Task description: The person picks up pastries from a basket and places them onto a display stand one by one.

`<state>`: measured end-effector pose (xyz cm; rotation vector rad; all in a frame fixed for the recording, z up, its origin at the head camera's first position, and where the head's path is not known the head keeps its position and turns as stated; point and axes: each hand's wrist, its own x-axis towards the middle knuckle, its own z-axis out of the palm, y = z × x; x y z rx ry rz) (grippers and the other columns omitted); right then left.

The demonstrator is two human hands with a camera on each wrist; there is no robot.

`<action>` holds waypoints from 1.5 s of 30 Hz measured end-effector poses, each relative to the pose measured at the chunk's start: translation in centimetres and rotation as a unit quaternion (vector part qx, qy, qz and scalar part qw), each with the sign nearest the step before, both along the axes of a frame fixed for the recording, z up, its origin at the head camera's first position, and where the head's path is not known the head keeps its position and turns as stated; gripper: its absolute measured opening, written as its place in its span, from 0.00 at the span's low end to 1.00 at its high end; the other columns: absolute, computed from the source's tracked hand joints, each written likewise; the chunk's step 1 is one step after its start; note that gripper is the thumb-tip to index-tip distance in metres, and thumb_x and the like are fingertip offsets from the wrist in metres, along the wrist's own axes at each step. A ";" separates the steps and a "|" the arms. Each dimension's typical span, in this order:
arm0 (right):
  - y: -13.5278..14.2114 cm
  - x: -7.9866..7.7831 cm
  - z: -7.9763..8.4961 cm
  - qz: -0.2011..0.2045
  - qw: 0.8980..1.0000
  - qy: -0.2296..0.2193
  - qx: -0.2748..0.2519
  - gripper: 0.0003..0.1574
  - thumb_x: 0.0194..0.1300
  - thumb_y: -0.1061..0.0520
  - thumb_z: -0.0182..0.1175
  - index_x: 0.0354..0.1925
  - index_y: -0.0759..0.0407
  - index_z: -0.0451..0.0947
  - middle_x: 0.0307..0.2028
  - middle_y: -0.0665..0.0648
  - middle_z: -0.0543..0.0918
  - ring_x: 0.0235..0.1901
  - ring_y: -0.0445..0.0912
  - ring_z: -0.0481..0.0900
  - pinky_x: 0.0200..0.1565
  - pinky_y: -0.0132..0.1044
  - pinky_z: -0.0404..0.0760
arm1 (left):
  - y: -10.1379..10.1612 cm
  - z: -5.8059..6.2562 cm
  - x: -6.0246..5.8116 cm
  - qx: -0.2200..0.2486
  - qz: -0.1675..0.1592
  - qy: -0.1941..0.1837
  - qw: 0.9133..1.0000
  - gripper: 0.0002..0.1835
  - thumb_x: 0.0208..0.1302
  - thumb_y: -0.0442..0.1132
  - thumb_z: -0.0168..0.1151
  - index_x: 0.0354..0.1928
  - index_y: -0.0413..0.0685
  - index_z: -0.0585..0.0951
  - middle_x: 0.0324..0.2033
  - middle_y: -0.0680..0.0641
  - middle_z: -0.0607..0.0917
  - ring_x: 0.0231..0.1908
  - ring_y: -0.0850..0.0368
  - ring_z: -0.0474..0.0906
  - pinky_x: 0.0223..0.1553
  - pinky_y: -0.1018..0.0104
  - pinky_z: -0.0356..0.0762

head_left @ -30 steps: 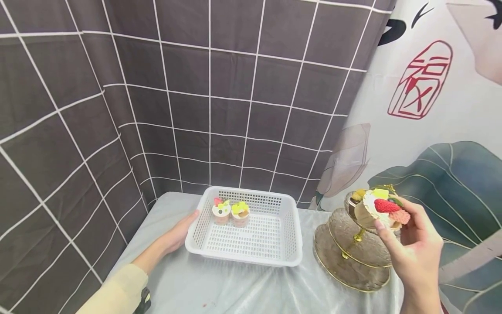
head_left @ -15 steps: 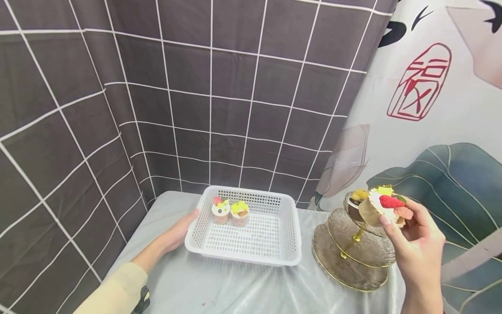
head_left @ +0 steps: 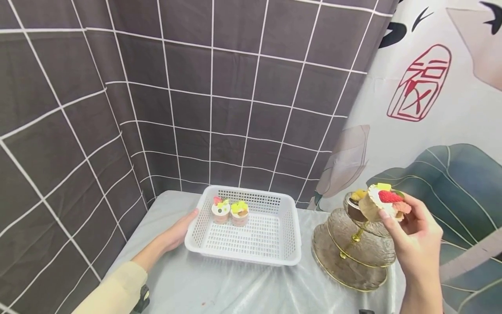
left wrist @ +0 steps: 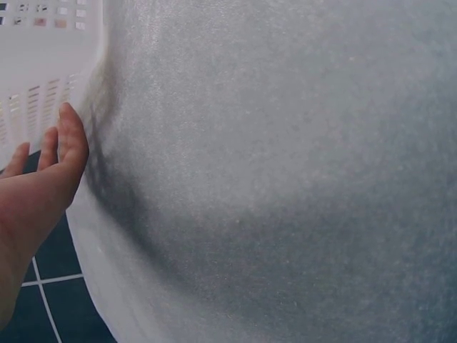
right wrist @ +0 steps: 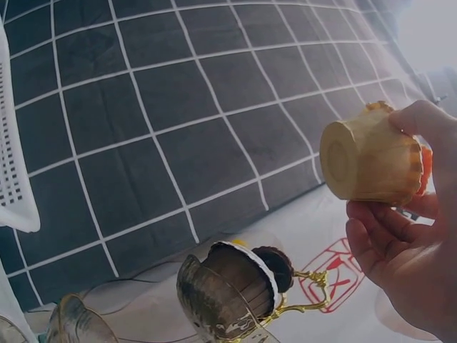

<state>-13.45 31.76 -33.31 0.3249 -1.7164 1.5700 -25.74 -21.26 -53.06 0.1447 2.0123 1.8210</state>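
My right hand [head_left: 417,237] pinches a cupcake [head_left: 372,207] with a pale wrapper, white cream and a strawberry on top. It is tilted, its topping turned toward the palm, beside the top tier of a three-tier stand [head_left: 339,272]. In the right wrist view the plain underside of its wrapper shows. On the top tier sits a chocolate-brown cupcake [head_left: 356,213] with a yellow topping. My left hand [head_left: 178,233] touches the left side of a white plastic basket [head_left: 245,259], fingers fairly straight in the left wrist view. Two small cupcakes [head_left: 221,211] stand side by side in the basket's left part.
A pale cloth covers the table [head_left: 219,288]. Behind it hangs a dark grid-patterned curtain [head_left: 231,113], with a white printed curtain [head_left: 376,96] at the right. A small dark object [head_left: 366,311] shows at the bottom edge.
My right hand shifted slightly right and then a little up and back left, with the strawberry cupcake still held and tilted. The left hand and basket have hardly moved.
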 end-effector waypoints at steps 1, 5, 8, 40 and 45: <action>0.1 -0.1 0.0 0.000 1.000 0.000 0.004 0.32 0.56 0.83 0.64 0.61 0.78 0.77 0.45 0.57 0.88 0.39 0.42 0.83 0.41 0.20 0.84 | 0.0 0.0 0.0 0.002 0.002 -0.001 1.000 0.42 0.83 0.68 0.27 0.87 0.50 0.44 0.82 0.35 0.57 0.80 0.36 0.54 0.79 0.42 0.55; 0.3 -0.6 0.2 -0.001 1.000 -0.001 0.025 0.32 0.57 0.82 0.65 0.61 0.77 0.78 0.45 0.56 0.88 0.39 0.41 0.83 0.43 0.19 0.83 | -0.1 0.0 0.1 0.010 0.002 0.000 1.000 0.42 0.84 0.67 0.28 0.87 0.49 0.44 0.82 0.35 0.57 0.80 0.35 0.53 0.80 0.41 0.53; 0.4 -1.1 0.5 -0.019 0.999 -0.022 0.045 0.32 0.58 0.82 0.66 0.61 0.74 0.79 0.45 0.55 0.87 0.40 0.41 0.84 0.46 0.19 0.83 | -0.2 0.0 0.2 0.013 0.008 -0.002 1.000 0.42 0.84 0.67 0.28 0.86 0.48 0.45 0.81 0.34 0.58 0.80 0.35 0.54 0.80 0.40 0.52; 1.8 -5.1 -0.8 -0.137 0.974 -0.142 0.116 0.31 0.67 0.64 0.72 0.67 0.62 0.78 0.47 0.38 0.83 0.45 0.37 0.80 0.46 0.18 0.77 | -0.1 0.0 0.1 0.007 0.011 -0.007 1.000 0.42 0.84 0.67 0.28 0.87 0.50 0.44 0.82 0.36 0.56 0.81 0.37 0.51 0.80 0.43 0.50; 1.7 -4.9 -1.0 -0.144 0.971 -0.140 0.127 0.34 0.66 0.64 0.73 0.68 0.63 0.77 0.49 0.38 0.82 0.45 0.36 0.80 0.46 0.19 0.76 | 0.0 0.0 0.1 0.006 0.007 -0.004 1.000 0.42 0.84 0.67 0.27 0.87 0.50 0.43 0.82 0.36 0.55 0.81 0.37 0.51 0.80 0.42 0.50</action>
